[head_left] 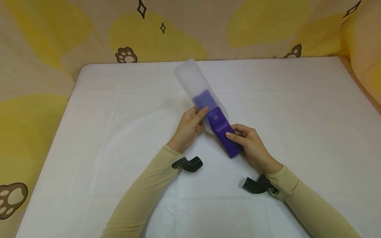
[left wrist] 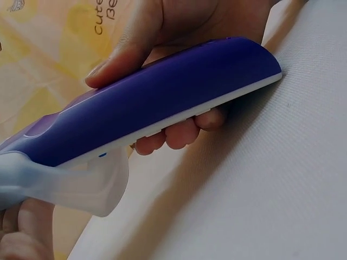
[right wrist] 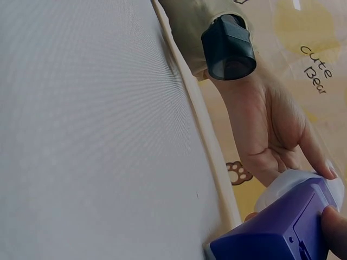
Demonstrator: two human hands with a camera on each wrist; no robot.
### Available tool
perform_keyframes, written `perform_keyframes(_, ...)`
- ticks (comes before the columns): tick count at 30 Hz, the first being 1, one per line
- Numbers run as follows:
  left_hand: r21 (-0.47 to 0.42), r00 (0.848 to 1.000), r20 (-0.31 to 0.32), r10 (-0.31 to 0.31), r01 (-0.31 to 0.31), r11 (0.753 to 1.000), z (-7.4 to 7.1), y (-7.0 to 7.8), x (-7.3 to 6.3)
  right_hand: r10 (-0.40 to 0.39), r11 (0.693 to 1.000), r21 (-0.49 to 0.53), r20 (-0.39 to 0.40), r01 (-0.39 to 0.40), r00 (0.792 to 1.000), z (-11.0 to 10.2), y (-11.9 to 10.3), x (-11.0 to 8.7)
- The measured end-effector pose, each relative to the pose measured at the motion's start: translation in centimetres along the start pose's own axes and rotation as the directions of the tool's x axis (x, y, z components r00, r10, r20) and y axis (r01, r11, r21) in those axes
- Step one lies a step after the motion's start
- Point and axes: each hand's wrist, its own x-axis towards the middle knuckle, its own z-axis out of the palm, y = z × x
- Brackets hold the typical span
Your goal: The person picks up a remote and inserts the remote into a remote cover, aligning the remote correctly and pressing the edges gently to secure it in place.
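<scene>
A purple remote control point(head_left: 220, 125) with a white front face point(left wrist: 179, 116) lies slantwise between both hands, its purple back turned up. Its far half sits inside a translucent sleeve point(head_left: 189, 76), and the near half sticks out. My left hand point(head_left: 187, 129) pinches the sleeve near its open end, thumb on top. The right hand point(head_left: 253, 145) grips the bare near end of the remote, with the thumb over the back and fingertips point(left wrist: 181, 134) under the front. Small raised buttons show along the underside in the left wrist view; most of that face is hidden.
A white-covered table point(head_left: 119, 138) lies beneath the hands. Yellow patterned cloth point(head_left: 154, 36) hangs behind it and along the sides. Black camera mounts point(head_left: 190, 164) are strapped to both wrists over the sleeves of the person's top.
</scene>
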Motion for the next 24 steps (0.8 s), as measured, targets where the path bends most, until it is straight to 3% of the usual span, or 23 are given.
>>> perform_keyframes(8, 0.001, 1.000, -0.014, -0.024, 0.024, 1.000, 0.2, -0.1, 0.1, 0.007, 1.000, -0.007, -0.007, -0.007, 1.000, -0.1, -0.1, -0.1)
perform_keyframes(14, -0.079, 0.996, -0.067, -0.050, 0.044, 0.996, -0.1, 0.4, 0.1, 0.028, 0.999, 0.015, 0.025, -0.028, 0.999, 0.0, -0.1, 0.1)
perform_keyframes(19, -0.163, 0.997, -0.075, 0.001, -0.013, 0.987, -0.6, 0.8, 0.2, 0.012, 1.000, 0.013, 0.047, -0.012, 0.999, 0.2, -0.2, 0.2)
perform_keyframes(24, -0.242, 0.990, -0.136, 0.027, -0.060, 0.968, -0.9, 1.5, 0.4, 0.009, 1.000, 0.000, 0.046, -0.009, 0.999, 0.0, -0.1, 0.1)
